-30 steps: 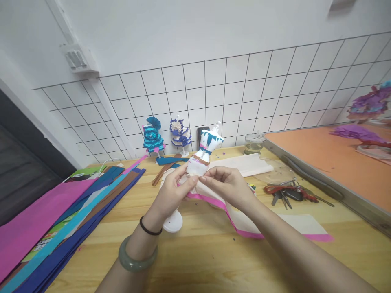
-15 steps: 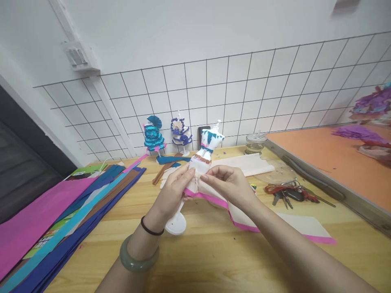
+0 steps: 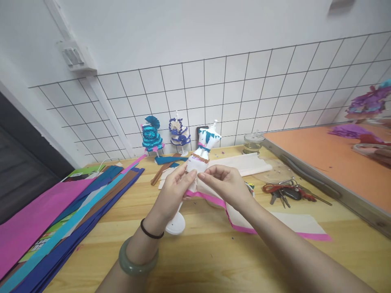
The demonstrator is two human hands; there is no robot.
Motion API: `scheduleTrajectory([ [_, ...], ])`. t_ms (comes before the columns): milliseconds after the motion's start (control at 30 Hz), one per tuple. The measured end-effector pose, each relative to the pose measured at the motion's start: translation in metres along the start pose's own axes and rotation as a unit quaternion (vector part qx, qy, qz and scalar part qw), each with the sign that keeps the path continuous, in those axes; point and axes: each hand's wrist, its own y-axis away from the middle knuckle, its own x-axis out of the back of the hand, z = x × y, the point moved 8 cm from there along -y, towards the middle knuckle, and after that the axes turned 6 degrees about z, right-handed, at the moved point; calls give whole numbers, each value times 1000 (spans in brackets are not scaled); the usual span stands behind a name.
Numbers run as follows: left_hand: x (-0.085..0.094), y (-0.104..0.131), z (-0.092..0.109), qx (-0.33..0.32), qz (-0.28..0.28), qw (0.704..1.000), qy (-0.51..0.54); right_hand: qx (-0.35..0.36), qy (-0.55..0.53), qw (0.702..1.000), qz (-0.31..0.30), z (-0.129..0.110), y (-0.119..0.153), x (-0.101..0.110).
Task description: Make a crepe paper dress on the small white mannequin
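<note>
Tilted in front of me is a small white dress form (image 3: 205,151) with teal trim at the bust and waist and a brown band at the hips. My left hand (image 3: 175,189) wraps round its lower body, thumb pressed on the front. Its round white base (image 3: 175,224) shows below that hand. A cream crepe paper strip (image 3: 290,224) with a pink edge runs from the form's hips out to the right over the table. My right hand (image 3: 224,183) pinches the strip's gathered part close to the left thumb; the fingertips partly hide the paper.
Two decorated mini dress forms, one teal (image 3: 152,136) and one navy and cream (image 3: 180,132), stand at the wall grid. Coloured paper strips (image 3: 70,215) lie left. A lidded glass cup (image 3: 253,143), keys (image 3: 284,193) and an orange board (image 3: 330,158) are right.
The whole view has shifted slightly. Both hands keep their hold on the form and the paper strip, with only slight finger movement.
</note>
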Motion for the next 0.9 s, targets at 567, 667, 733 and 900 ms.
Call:
scheduleTrajectory([
  [567,3,-3,-3,8,-3,1000,18,-7,2,1000,-24,2,-1,-1],
  [667,1,-3,-2,13,-4,999,33,-2,20,1000,-4,1,-2,1],
  [733,1,-3,-2,16,-4,999,38,2,33,999,11,0,-3,2],
  [900,5,-3,-2,10,9,1000,-8,25,54,998,8,-3,-2,2],
])
